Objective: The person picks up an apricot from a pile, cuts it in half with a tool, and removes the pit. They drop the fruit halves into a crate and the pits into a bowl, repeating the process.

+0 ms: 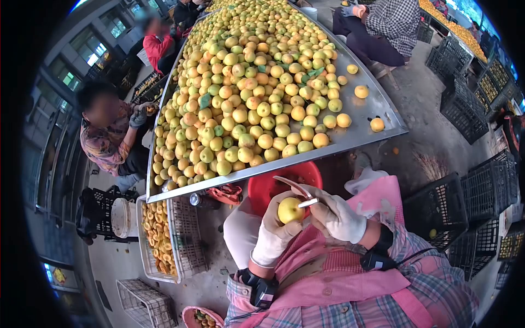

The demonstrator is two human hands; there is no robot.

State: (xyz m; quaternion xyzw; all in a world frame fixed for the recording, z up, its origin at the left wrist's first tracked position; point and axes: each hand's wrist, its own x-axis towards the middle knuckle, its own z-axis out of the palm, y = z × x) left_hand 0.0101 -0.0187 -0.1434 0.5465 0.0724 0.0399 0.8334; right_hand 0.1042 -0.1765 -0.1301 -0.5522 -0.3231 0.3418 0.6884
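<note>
Over my lap, my left hand (277, 229), in a soiled white glove, is closed around a yellow apricot (290, 210). My right hand (340, 217), gloved too, grips a small hand tool (293, 186) with a curved reddish arm and a bright metal tip. That tip lies against the right side of the fruit. Gloved fingers cover most of the tool, so its exact kind is hidden. Just beyond my hands, a red basin (306, 171) sits under the table edge.
A metal-edged table (377, 112) bears a large heap of apricots (246, 104). To the left, a white crate (186, 240) holds halved apricots (158, 235). Black crates (437, 210) stack up at right. Other people sit along both table sides. A pink basin (188, 314) stands low left.
</note>
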